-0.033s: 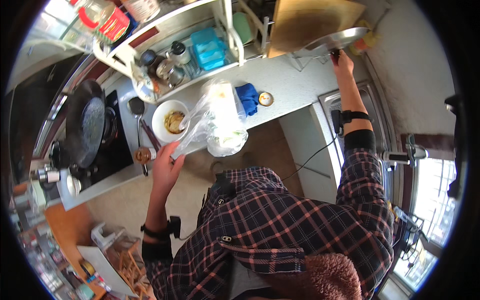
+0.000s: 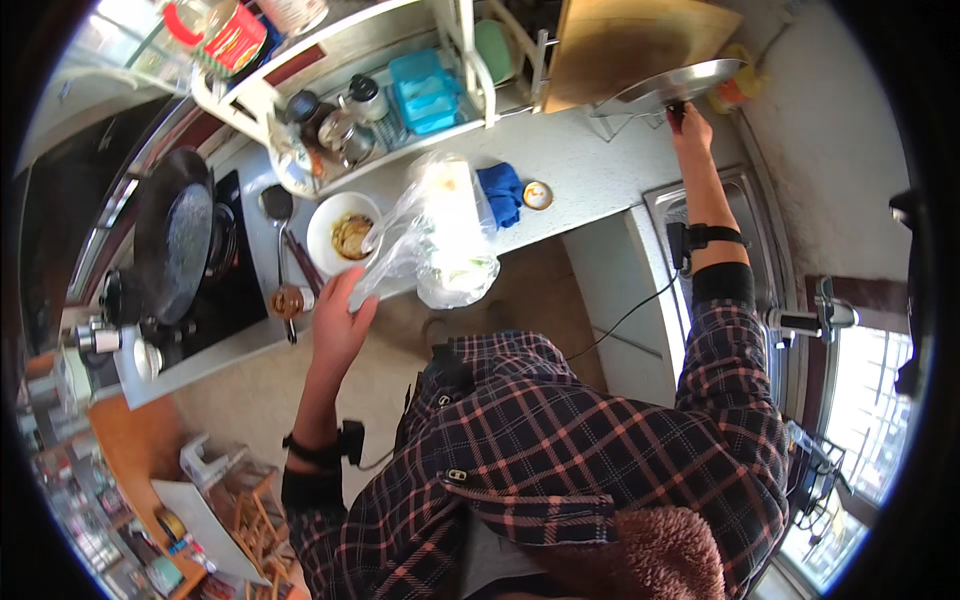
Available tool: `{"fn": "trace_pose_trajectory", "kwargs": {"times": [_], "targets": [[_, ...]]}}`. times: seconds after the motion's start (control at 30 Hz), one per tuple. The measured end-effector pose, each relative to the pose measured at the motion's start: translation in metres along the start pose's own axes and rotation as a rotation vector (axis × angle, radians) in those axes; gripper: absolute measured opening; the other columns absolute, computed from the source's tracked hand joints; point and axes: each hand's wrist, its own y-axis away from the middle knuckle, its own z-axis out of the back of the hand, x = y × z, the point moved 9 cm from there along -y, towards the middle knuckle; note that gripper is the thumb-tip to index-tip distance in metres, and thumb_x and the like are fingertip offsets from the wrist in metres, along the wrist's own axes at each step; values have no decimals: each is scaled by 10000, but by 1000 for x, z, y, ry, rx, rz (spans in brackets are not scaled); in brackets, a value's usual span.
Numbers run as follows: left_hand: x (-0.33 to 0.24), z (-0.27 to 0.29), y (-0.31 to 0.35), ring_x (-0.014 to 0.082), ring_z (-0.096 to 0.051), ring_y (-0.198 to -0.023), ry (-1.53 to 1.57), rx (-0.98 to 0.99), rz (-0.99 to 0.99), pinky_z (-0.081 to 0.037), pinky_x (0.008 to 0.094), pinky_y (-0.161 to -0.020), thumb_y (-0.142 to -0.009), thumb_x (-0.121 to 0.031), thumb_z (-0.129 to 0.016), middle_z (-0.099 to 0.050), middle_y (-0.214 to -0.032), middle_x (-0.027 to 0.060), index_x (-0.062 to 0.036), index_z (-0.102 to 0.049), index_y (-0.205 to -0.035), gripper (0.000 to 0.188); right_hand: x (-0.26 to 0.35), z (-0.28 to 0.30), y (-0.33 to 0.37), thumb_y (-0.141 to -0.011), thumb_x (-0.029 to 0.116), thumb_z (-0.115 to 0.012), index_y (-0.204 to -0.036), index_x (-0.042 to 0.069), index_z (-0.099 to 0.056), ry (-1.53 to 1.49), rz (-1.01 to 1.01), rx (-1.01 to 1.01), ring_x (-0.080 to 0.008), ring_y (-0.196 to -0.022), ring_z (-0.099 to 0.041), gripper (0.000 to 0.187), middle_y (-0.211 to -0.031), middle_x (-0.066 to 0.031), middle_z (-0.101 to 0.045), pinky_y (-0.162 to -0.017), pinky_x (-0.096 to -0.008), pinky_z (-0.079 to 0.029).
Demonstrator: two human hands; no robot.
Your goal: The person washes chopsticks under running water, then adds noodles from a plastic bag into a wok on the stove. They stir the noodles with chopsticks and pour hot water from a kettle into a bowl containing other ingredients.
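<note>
My left hand (image 2: 340, 315) is closed on the gathered end of a clear plastic bag (image 2: 452, 225). The bag lies over the counter's front edge with something pale inside that I cannot make out. Just left of it stands a white bowl (image 2: 322, 232) holding brown sauce or food. At the far right my arm is stretched out, and my right hand (image 2: 692, 132) is closed round the dark handle of a shiny round metal lid (image 2: 690, 84). The lid is tilted up by a wire rack (image 2: 612, 125), in front of a wooden board (image 2: 640, 50).
A dark wok (image 2: 178, 240) sits on the stove at left. Beside it lie a spatula (image 2: 276, 204) and a brown jar (image 2: 289, 300). A blue cloth (image 2: 500, 195) and a jar lid (image 2: 536, 195) are right of the bag. The sink (image 2: 740, 185) lies under my right forearm.
The whole view has shifted very slightly. Both hands keep the same holds, on the bag and on the lid.
</note>
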Motion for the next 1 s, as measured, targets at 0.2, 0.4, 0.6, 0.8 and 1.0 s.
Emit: {"fn": "trace_pose_trajectory", "kwargs": {"times": [0.2,0.4,0.6,0.8,1.0], "targets": [[-35,-46,-33,306,-503,-998,-435,-58,-156,-418,410,-826,-719,-178,-713,-564,-1024,122,-53,-548,-1146,475,-13,4,4,-908,130,-554,-1042,-67,-525,70,-18,73,-257,-796,-617,240,-992,-170,-572,-648,-340,-589],[-76,-58,-19,279,-515,-924,-192,0,-301,-404,403,-764,-746,-138,-644,-570,-879,84,-62,-577,-829,131,-4,0,97,-902,220,-567,-1227,-36,-470,505,14,29,-224,-846,-605,425,-958,-127,-603,-749,-352,-547],[-128,-87,16,296,-589,-766,131,258,-365,-434,394,-739,-794,-212,-643,-606,-783,115,-56,-590,-917,206,-83,-128,367,-940,146,-504,-1110,52,-616,745,224,1245,-131,-919,-601,224,-996,-48,-658,-806,-284,-489],[-131,-54,7,289,-593,-867,45,-121,-501,-453,386,-745,-836,-155,-610,-612,-928,130,-41,-565,-1067,262,-160,-163,417,-752,342,-703,-1185,18,-472,1580,503,985,-348,-1114,-453,588,-1167,-188,-460,-910,-427,-425],[68,-116,-29,212,-562,-996,531,-239,564,-428,310,-884,-911,-66,-487,-616,-1037,134,22,-544,-1102,218,-174,-134,359,-722,302,-699,-1231,59,-379,1535,307,709,-335,-1148,-439,649,-1206,-167,-446,-931,-459,-397]]}}
